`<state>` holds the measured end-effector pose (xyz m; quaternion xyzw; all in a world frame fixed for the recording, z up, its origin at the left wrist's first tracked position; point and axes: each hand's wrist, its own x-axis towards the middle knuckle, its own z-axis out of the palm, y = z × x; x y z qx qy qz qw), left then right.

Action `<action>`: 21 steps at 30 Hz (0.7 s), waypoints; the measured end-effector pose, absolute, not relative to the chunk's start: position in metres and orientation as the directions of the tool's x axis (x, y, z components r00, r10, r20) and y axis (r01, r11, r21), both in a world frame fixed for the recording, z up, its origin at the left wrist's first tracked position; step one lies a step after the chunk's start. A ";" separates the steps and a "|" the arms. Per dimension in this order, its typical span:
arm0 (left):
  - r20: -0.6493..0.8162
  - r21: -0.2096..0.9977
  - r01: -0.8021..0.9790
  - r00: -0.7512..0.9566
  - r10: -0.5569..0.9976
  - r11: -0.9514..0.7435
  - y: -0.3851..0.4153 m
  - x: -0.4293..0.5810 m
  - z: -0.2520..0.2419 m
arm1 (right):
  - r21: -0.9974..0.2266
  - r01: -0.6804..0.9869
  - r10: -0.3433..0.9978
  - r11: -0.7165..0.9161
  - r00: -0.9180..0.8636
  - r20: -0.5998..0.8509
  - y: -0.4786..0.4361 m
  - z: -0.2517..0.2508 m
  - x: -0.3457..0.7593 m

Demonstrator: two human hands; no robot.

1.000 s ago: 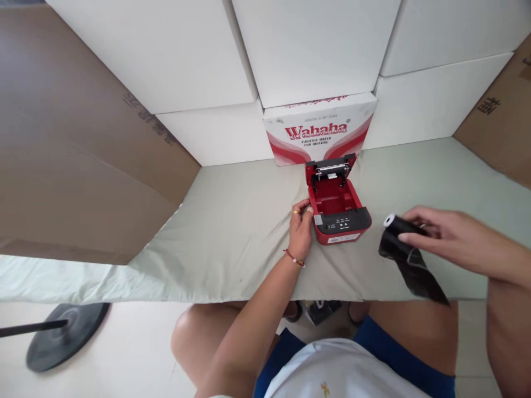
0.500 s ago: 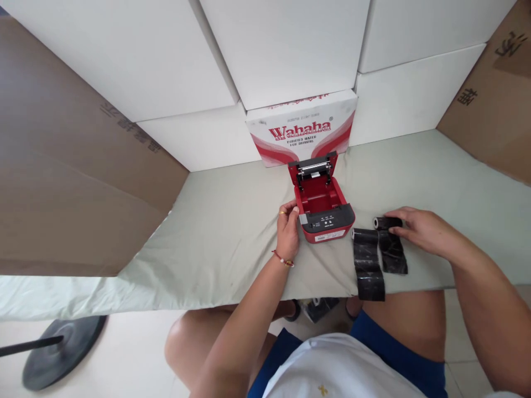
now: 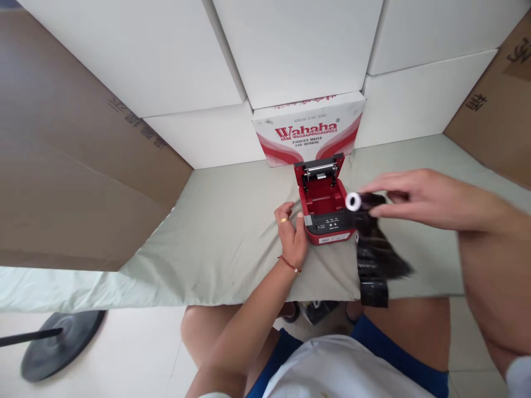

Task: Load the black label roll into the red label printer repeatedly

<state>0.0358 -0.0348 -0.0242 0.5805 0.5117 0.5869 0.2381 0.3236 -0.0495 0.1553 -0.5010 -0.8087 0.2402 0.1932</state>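
A small red printer (image 3: 327, 235) with a black front panel stands on the cloth, its lid (image 3: 318, 168) raised and its inner bay bare. My left hand (image 3: 292, 235) is at the printer's left side, fingers apart, with the thumb against the casing. In my right hand (image 3: 409, 199) is a roll of black ribbon (image 3: 367, 203) with a white core, gripped between thumb and fingers. It is held in the air just right of the printer's bay, and its loose black tail hangs down, blurred. Beneath that tail lies a second black roll (image 3: 373, 293), partly covered, its strip reaching the table edge.
A white and red Wahaha carton (image 3: 309, 132) stands right behind the printer, before stacked white boxes (image 3: 298, 50). Brown cardboard (image 3: 83, 166) walls the left side and more cardboard (image 3: 493, 110) the right. A pale green cloth (image 3: 219, 221) covers the table.
My right hand has lifted one black roll off the cloth and carried it left, towards the printer. The left hand's fingers have loosened somewhat at the printer's side.
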 end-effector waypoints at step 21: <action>0.819 0.307 0.515 0.286 0.498 -0.800 -0.056 0.040 -0.013 | -0.374 0.872 0.948 0.315 -0.307 0.082 0.006 0.110 0.222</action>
